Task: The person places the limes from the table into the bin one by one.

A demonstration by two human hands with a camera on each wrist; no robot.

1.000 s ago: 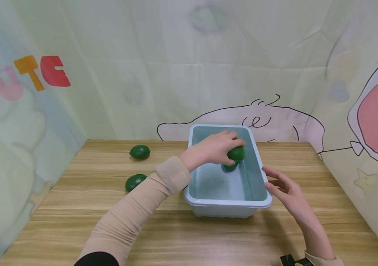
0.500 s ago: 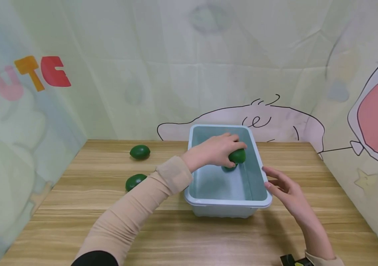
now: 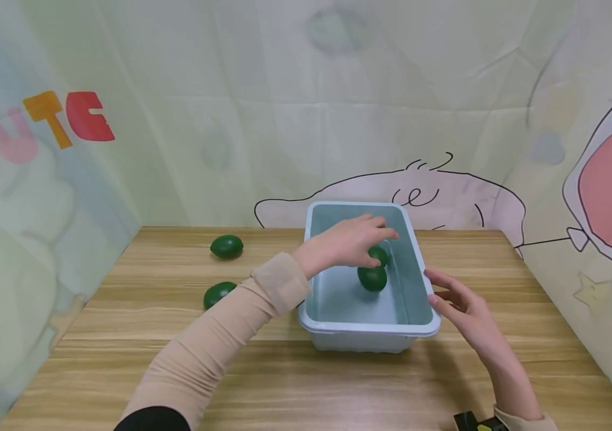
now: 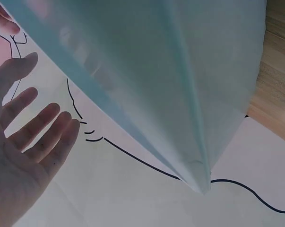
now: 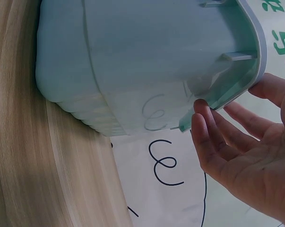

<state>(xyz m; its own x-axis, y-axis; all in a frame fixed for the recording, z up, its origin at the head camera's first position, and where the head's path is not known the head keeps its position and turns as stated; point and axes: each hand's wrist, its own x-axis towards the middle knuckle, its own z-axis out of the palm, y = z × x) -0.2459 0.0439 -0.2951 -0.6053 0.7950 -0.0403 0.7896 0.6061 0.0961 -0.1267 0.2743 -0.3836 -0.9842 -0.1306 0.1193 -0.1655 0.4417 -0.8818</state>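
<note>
Dark green, glossy lemon-shaped fruits are in the head view. Two of them, a nearer fruit (image 3: 372,279) and a farther fruit (image 3: 379,256), lie against each other inside a light blue plastic bin (image 3: 370,328). Over the bin hovers my left hand (image 3: 346,241), fingers spread and holding nothing; its thumb partly covers the farther fruit. The left wrist view shows the same left hand (image 4: 31,132) with its fingers apart. My right hand (image 3: 464,311) holds the bin's right rim. In the right wrist view its thumb touches the rim and its bent fingers reach under it.
On the wooden table (image 3: 263,383), left of the bin, lie a back fruit (image 3: 226,246) and a front fruit (image 3: 219,294), the latter partly behind my left sleeve (image 3: 230,335). A printed cloth backdrop (image 3: 220,149) stands behind and at both sides.
My left hand has let go of the fruit it was holding; that fruit now rests in the bin beside the other one. My right hand has stayed at the rim.
</note>
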